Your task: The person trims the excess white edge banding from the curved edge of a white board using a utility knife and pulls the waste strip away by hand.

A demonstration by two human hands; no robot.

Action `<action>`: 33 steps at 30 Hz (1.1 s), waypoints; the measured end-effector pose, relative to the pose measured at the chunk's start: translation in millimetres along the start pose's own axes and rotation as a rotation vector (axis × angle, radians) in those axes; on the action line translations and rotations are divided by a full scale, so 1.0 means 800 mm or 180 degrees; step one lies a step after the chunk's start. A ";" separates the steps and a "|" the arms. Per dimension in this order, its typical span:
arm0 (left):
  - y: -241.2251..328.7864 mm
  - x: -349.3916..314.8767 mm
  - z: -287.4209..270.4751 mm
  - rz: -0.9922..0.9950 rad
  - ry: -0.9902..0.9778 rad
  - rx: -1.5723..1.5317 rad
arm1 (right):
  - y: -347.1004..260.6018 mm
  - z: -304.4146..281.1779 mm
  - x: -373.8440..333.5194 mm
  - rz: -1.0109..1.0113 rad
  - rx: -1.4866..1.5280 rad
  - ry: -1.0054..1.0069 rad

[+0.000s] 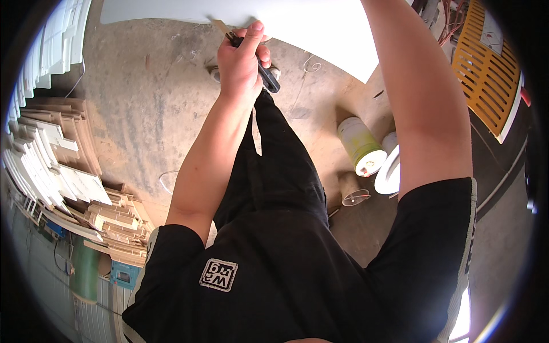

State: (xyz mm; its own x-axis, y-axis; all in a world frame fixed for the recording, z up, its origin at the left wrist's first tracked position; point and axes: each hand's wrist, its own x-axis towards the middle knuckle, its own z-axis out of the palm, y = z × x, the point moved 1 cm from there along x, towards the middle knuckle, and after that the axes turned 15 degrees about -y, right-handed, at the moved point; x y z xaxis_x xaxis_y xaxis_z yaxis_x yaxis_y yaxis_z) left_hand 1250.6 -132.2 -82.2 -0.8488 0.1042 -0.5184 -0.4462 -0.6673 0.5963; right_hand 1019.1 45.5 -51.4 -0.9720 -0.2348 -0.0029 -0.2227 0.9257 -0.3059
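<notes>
Near the top, my left hand (240, 64) is wrapped round a black-handled utility knife (267, 78). A flat, tan-looking blade sticks out beyond my fingers, close to the edge of a large white panel (320, 28). My thumb lies along the handle, pointing at the panel. The right forearm (420, 91) reaches up over the panel's right side and leaves the picture at the top edge, so my right hand is out of sight. Strong glare washes out part of the panel.
On the floor to the right stand a yellow-green can (361, 146), a white bucket (390, 171) and a small round container (353, 193). A yellow slotted panel (486, 68) is at the far right. Stacked boards (63, 171) line the left side, with a green cylinder (86, 268) below.
</notes>
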 end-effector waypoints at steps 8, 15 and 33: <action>0.000 0.001 -0.003 -0.0062 -0.0054 -0.0200 | -0.005 -0.005 0.000 0.0080 -0.0024 -0.0026; -0.002 -0.003 0.002 -0.0072 0.0064 -0.0243 | -0.005 -0.005 0.002 0.0015 -0.0046 0.0055; 0.142 0.043 0.086 0.0488 -0.1201 0.5428 | -0.010 -0.057 -0.291 0.1322 0.3052 -0.0036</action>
State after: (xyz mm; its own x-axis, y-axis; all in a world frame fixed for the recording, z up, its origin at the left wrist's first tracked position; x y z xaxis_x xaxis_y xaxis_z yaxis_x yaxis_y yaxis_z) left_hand 1151.2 -153.7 10.1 -0.8112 0.4355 -0.3902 0.0744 0.7388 0.6698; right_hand 1243.6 106.4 -4.7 -0.9568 0.0407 -0.2880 0.2860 0.3116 -0.9062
